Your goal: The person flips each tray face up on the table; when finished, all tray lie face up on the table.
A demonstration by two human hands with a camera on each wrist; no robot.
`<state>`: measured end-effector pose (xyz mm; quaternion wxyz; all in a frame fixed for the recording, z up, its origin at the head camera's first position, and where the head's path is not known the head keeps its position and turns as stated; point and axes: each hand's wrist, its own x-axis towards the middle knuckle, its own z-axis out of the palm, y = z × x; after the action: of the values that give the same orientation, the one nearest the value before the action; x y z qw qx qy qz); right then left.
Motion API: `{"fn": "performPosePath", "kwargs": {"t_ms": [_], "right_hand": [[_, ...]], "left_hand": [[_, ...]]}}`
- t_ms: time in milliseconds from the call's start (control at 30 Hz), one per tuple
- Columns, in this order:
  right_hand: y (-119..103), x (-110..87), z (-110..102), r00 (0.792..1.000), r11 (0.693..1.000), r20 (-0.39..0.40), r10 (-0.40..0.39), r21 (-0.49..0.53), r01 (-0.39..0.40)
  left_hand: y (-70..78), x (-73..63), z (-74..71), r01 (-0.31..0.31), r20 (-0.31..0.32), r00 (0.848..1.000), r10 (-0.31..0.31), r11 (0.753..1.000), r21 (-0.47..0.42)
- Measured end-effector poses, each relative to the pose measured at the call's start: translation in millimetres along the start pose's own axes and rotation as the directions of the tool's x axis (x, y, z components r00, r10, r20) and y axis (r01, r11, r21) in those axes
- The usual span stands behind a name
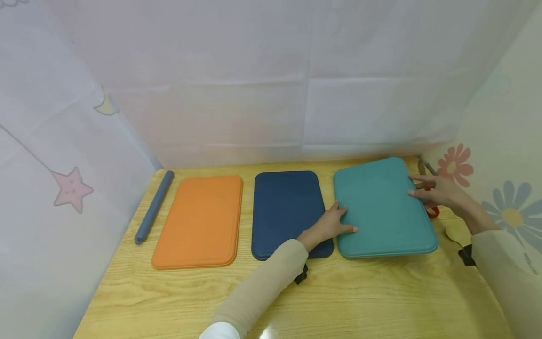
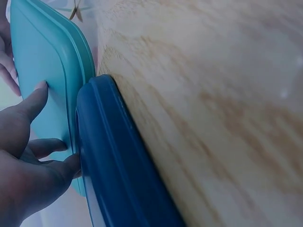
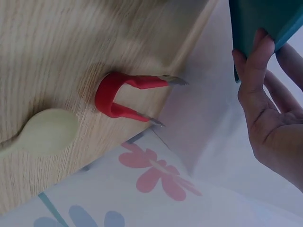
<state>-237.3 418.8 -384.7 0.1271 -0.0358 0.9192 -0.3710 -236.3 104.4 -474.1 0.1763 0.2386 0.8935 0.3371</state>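
Note:
A teal flat rectangular case (image 1: 381, 212) with rounded corners is held at an angle between my two hands, its right side raised above the table. My left hand (image 1: 326, 227) holds its left edge, thumb on the broad face and fingertips at the rim. In the left wrist view, these fingers (image 2: 59, 168) are right beside the navy case (image 2: 128, 161). My right hand (image 1: 440, 193) grips the opposite edge; from the right wrist view its fingers (image 3: 258, 61) wrap the teal corner. The navy case (image 1: 285, 207) lies flat under my left wrist.
An orange case (image 1: 199, 221) lies left of the navy one, with a slate-blue rod (image 1: 154, 207) beyond it. Near my right hand are a red U-shaped tool (image 3: 111, 97) with metal tips and a pale spoon (image 3: 49, 132). Cloth-covered walls (image 1: 237, 94) border the wooden table (image 1: 169, 301).

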Motion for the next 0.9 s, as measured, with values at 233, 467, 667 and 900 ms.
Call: {"fn": "performPosePath", "kwargs": {"t_ms": [233, 467, 667, 900], "right_hand": [[-10.2, 0.9, -3.4, 0.999, 0.999, 0.009, 0.031, -0.019, -0.031], [-26.3, 1.3, -7.9, 1.000, 1.000, 0.005, -0.011, -0.026, 0.011], [-33.2, 3.9, -10.5, 1.000, 1.000, 0.021, -0.005, -0.030, 0.005], [-40.3, 4.4, -11.3, 1.000, 0.999, 0.009, 0.005, -0.045, -0.005]], "left_hand": [[2.6, -7.4, 3.4, -0.048, 0.014, 0.999, 0.048, 0.999, 0.016], [16.3, -23.7, 2.2, -0.101, 0.026, 0.995, 0.100, 0.993, 0.065], [28.8, -38.8, 5.7, -0.115, 0.054, 0.992, 0.110, 0.990, 0.083], [40.4, -51.1, 11.7, -0.161, 0.078, 0.986, 0.150, 0.973, 0.164]]}}
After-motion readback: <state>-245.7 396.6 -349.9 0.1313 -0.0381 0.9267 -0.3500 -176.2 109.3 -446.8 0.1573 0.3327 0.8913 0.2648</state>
